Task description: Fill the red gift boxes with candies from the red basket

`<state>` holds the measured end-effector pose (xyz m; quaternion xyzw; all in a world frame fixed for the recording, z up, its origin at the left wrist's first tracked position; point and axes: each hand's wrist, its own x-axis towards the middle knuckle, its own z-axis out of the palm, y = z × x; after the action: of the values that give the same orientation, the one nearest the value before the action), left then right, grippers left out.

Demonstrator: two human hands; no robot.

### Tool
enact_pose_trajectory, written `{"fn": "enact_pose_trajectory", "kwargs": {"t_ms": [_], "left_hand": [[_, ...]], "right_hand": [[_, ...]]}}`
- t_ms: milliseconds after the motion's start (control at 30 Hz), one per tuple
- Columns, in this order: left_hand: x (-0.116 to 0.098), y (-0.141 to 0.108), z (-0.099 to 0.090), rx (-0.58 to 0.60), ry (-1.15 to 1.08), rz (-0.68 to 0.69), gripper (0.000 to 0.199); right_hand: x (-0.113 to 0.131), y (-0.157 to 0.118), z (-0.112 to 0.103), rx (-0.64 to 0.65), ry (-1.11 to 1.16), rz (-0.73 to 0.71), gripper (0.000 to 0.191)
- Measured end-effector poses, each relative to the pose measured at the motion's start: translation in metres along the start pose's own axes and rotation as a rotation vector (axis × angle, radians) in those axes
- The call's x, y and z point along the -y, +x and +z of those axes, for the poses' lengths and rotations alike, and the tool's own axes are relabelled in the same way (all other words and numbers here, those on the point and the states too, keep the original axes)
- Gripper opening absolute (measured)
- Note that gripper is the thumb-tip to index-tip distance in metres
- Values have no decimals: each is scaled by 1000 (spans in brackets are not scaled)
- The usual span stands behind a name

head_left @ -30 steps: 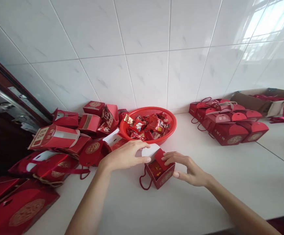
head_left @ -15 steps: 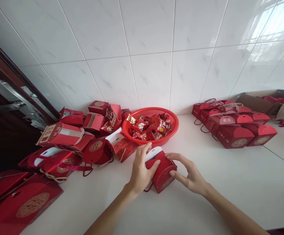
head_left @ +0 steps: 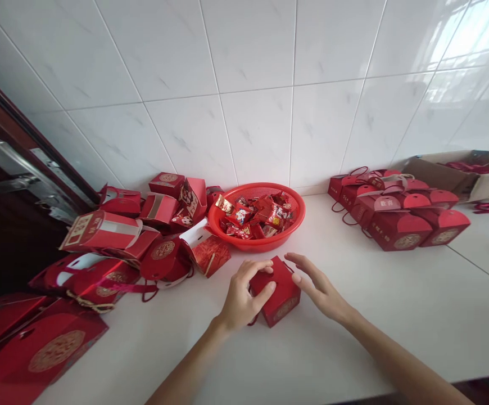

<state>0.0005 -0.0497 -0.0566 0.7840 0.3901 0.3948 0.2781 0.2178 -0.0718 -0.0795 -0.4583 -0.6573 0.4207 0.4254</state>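
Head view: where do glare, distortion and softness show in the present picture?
Head view: window glare whitens the glossy tiled wall at upper right; head view: tile joints splay, suggesting wide-angle stretch; head view: gold print on the handled red gift box is too soft to read.

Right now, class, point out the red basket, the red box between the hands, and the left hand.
Red basket (head_left: 258, 246), head view: front wall.
Red box (head_left: 282, 288), head view: lid.
Left hand (head_left: 240, 298), head view: back, near the thumb.
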Motion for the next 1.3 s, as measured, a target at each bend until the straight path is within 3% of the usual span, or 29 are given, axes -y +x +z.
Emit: {"fn": "enact_pose_trajectory", "kwargs": {"t_ms": [167,333,467,633,800,967,1133,1300], "left_hand": [[7,3,-6,25,-73,-72,38],[14,6,-15,-19,-17,-194,61],[13,7,-22,6,101,-303,65],[15,6,-24,10,152,-300,63],[15,8,-24,-2,10,-314,62],[-6,17,-43,-7,-302,-396,51],[-39,28,-70,-23,-592,-357,41],[-77,44,-72,140,-766,-305,39]], "right_hand": [[-7,5,-1,42,184,146,60],[-11,7,3,-11,169,138,51],[-6,9,-5,-76,229,124,47],[2,11,-21,-138,312,77,39],[16,15,-29,-153,391,27,36],[42,21,-35,-94,419,-49,33],[69,29,-38,3,336,-80,33],[94,31,-30,46,185,-85,32]]}}
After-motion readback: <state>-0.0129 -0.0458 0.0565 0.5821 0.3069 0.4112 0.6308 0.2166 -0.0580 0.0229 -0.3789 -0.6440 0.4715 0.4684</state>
